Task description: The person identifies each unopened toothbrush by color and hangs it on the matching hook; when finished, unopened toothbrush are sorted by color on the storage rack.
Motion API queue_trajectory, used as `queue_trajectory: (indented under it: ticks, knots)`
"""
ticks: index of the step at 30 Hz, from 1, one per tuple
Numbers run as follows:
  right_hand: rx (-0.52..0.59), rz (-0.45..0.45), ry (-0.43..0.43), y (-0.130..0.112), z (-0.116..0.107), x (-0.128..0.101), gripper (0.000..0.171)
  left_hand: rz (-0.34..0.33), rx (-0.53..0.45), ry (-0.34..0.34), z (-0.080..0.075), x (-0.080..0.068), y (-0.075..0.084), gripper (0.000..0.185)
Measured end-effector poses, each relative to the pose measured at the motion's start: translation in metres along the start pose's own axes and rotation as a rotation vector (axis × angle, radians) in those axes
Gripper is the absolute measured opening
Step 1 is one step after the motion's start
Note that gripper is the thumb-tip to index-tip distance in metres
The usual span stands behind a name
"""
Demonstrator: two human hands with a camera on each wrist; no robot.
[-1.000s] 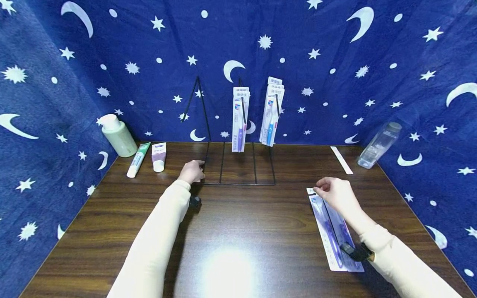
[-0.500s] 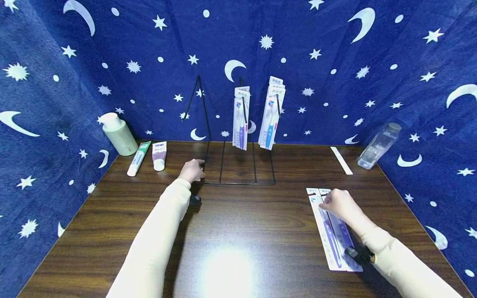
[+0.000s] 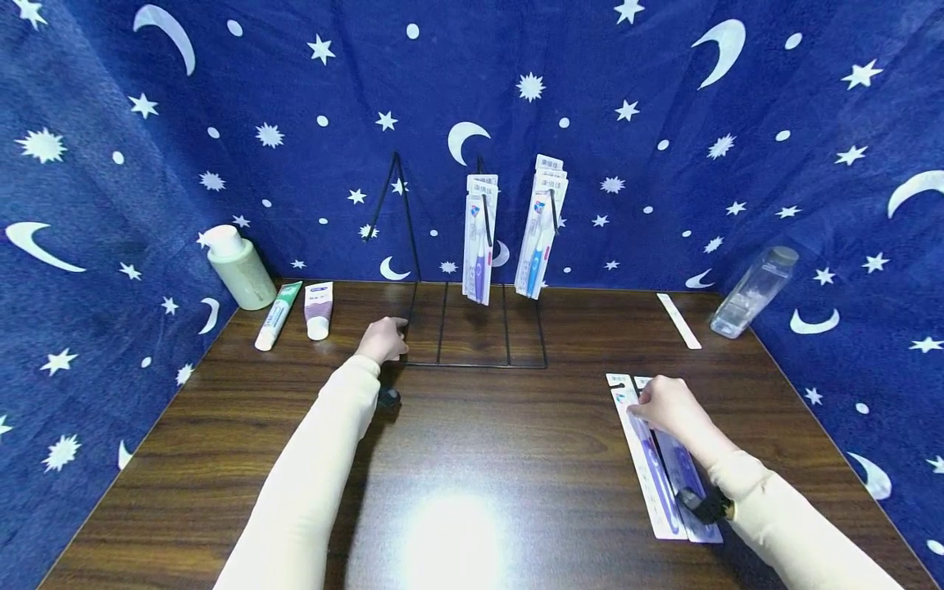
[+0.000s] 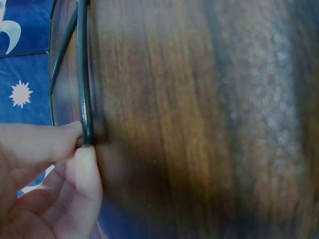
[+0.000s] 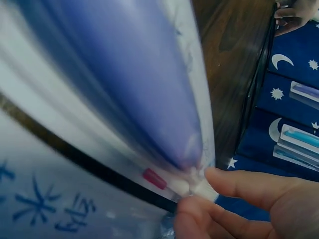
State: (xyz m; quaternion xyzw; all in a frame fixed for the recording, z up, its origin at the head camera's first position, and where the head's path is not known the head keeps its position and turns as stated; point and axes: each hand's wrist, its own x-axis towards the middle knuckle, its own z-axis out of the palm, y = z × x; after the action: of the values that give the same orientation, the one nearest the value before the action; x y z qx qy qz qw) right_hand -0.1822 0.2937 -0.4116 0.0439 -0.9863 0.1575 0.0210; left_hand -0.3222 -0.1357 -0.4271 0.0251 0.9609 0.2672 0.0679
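My left hand (image 3: 383,339) pinches the left side of a black wire rack (image 3: 472,365) with thumb and fingertip; the left wrist view shows the black wire (image 4: 83,64) at the fingertips. Two packaged toothbrushes lie side by side at the right. With thumb and fingers, my right hand (image 3: 667,403) pinches the left packaged toothbrush (image 3: 655,475), near the brush head. Purple handle (image 5: 134,79) fills the right wrist view. The hand and wrist camera partly cover the right packaged toothbrush (image 3: 686,475).
On the rack's hooks hang purple packaged toothbrushes (image 3: 480,254) and blue packaged toothbrushes (image 3: 537,246); the left hook (image 3: 379,197) is bare. A pump bottle (image 3: 239,269), toothpaste tube (image 3: 278,316) and purple-white tube (image 3: 319,311) stand left. A white strip (image 3: 678,321) and clear bottle (image 3: 754,293) are right.
My right hand has shifted slightly right and nearer from the packages' top end, uncovering the top tabs. The left hand stays on the rack. The front purple hanging package has swung slightly.
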Motion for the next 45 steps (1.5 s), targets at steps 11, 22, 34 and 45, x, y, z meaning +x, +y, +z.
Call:
queue_trajectory:
  ticks: [11, 22, 34, 45]
  knots:
    - [0.064, -0.037, 0.296, -0.010, -0.012, 0.004, 0.016, -0.023, -0.023, -0.026, 0.002, 0.003, 0.000, 0.059]
    - [0.144, -0.147, 0.597, -0.044, -0.031, 0.004, 0.010, -0.011, -0.028, -0.016, -0.001, 0.001, 0.000, 0.059]
    - [0.344, -0.175, 0.713, -0.101, -0.037, 0.018, 0.013, -0.019, -0.030, -0.005, 0.000, 0.000, 0.000, 0.058]
    - [0.442, -0.324, 0.673, -0.163, -0.038, 0.042, 0.012, -0.027, -0.053, -0.002, 0.001, 0.000, -0.002, 0.058]
